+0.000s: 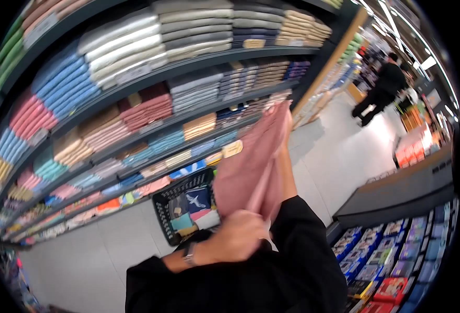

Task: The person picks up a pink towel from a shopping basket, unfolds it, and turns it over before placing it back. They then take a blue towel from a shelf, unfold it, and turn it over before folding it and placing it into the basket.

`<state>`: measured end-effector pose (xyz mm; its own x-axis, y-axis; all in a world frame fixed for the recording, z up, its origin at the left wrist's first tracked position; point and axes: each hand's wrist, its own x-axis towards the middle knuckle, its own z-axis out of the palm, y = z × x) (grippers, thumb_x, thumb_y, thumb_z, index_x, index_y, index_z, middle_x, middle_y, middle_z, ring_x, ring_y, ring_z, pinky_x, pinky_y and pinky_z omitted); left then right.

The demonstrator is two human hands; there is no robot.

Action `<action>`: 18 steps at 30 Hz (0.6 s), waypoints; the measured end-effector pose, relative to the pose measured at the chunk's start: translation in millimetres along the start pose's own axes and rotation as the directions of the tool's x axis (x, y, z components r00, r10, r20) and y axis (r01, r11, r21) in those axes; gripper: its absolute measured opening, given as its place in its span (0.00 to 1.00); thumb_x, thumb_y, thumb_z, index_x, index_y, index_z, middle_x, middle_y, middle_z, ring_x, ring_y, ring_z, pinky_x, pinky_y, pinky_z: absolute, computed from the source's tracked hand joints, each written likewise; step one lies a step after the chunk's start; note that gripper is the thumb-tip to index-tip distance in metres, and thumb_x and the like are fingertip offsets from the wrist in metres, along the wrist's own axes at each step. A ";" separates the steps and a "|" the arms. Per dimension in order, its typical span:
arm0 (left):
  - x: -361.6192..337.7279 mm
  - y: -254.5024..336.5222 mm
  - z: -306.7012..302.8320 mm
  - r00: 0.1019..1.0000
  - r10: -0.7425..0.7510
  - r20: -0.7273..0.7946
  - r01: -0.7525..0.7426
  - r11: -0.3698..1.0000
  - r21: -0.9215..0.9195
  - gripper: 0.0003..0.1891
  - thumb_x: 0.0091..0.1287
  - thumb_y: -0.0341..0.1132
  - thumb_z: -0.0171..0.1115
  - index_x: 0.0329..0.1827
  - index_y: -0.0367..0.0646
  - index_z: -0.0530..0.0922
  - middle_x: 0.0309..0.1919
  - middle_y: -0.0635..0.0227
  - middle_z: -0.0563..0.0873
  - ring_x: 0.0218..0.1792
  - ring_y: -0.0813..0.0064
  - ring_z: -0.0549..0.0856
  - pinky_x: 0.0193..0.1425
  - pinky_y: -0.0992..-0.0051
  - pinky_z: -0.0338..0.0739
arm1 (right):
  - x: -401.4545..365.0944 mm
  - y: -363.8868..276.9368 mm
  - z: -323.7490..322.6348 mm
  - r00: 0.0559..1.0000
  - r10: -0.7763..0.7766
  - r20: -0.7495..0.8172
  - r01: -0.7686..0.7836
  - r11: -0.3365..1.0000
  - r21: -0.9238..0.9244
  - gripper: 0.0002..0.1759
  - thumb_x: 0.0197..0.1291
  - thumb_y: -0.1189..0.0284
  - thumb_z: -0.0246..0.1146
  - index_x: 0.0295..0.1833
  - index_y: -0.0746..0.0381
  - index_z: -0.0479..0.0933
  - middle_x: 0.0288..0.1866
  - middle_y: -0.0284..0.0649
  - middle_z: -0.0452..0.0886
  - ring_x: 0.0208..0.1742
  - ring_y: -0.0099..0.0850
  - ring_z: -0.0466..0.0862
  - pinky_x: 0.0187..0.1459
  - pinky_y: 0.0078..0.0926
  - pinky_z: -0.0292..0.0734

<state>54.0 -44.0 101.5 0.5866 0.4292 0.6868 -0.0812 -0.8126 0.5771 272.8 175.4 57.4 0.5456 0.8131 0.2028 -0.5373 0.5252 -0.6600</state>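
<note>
A pink towel hangs stretched between my two hands in front of the shelves. My left hand, with a watch on its wrist, is closed on the towel's lower end; it is blurred by motion. My right hand is raised at the towel's upper end, where the cloth hides most of its fingers. Below and left of the towel, a black basket stands on the floor. Inside it lie folded cloths, among them a dark blue one with a white print.
Shelves with folded towels in many colours curve along the left and front. At the lower right is a display of boxed goods. A grey-tiled aisle runs to the upper right, where a person in dark clothes stands.
</note>
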 end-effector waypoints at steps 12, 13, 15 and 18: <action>-93.9 -66.6 -84.3 0.723 -0.484 -0.494 0.672 0.657 0.340 0.17 0.63 0.22 0.57 0.56 0.34 0.74 0.34 0.59 0.76 0.36 0.64 0.75 0.46 0.70 0.71 | -80.4 -58.7 -27.5 0.957 -0.057 0.285 0.253 0.645 -0.721 0.08 0.68 0.74 0.53 0.39 0.67 0.74 0.32 0.28 0.71 0.36 0.16 0.68 0.39 0.15 0.65; -91.1 -64.0 -88.4 0.725 -0.483 -0.492 0.671 0.657 0.344 0.17 0.63 0.22 0.57 0.56 0.34 0.74 0.34 0.59 0.76 0.36 0.64 0.75 0.46 0.70 0.71 | -89.6 -70.2 -19.2 0.947 -0.087 0.310 0.288 0.658 -0.695 0.07 0.67 0.74 0.54 0.37 0.67 0.73 0.29 0.29 0.68 0.33 0.17 0.66 0.35 0.17 0.64; -86.1 -58.1 -97.5 0.655 -0.562 -0.505 0.745 0.589 0.312 0.16 0.64 0.23 0.57 0.55 0.36 0.76 0.34 0.59 0.77 0.37 0.62 0.76 0.45 0.68 0.71 | -109.6 -90.8 -0.5 0.953 -0.062 0.298 0.253 0.706 -0.662 0.08 0.65 0.75 0.57 0.32 0.67 0.71 0.25 0.29 0.64 0.29 0.16 0.64 0.30 0.18 0.62; -94.0 -69.8 -99.0 0.782 -0.507 -0.362 0.623 0.618 0.479 0.13 0.64 0.25 0.57 0.51 0.37 0.78 0.35 0.57 0.78 0.37 0.58 0.77 0.43 0.65 0.70 | -109.1 -88.2 7.2 0.917 -0.028 0.398 0.316 0.658 -0.683 0.10 0.65 0.74 0.57 0.30 0.66 0.70 0.24 0.28 0.64 0.28 0.16 0.63 0.29 0.18 0.61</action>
<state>-75.2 11.4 40.4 0.2080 0.8907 0.4042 0.7012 -0.4239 0.5733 256.0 42.3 98.7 0.2592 0.8309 0.4924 0.2580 0.4317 -0.8643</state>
